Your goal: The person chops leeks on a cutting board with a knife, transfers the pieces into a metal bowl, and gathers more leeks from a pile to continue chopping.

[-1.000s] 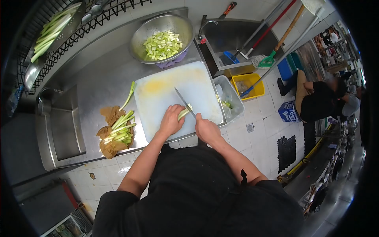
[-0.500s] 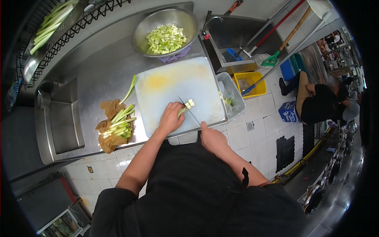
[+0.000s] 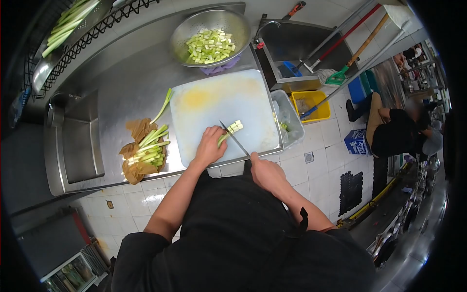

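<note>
we've got our left hand [image 3: 211, 147] pinning a green stalk [image 3: 223, 139] on the cutting board [image 3: 206, 107], right hand [image 3: 267, 173] wrapped around the knife [image 3: 236, 140], cut pieces [image 3: 235, 127] just right of the left one, stalk bunch [image 3: 152, 152] off left of both.

1. One camera, worn on the person's head, looks forward and steeply down; the wearer's apron [image 3: 228, 214], close to the lens, fills six o'clock.
2. The cutting board [image 3: 204, 114] lies near the dial's middle, seen from above at close range.
3. The wide, bowed view takes in a colander [image 3: 178, 41] at twelve, a sink [image 3: 80, 141] at nine and, farther off, a co-worker [image 3: 394, 134] at three.
4. Black corners round off the picture at two, four, eight and ten.
</note>
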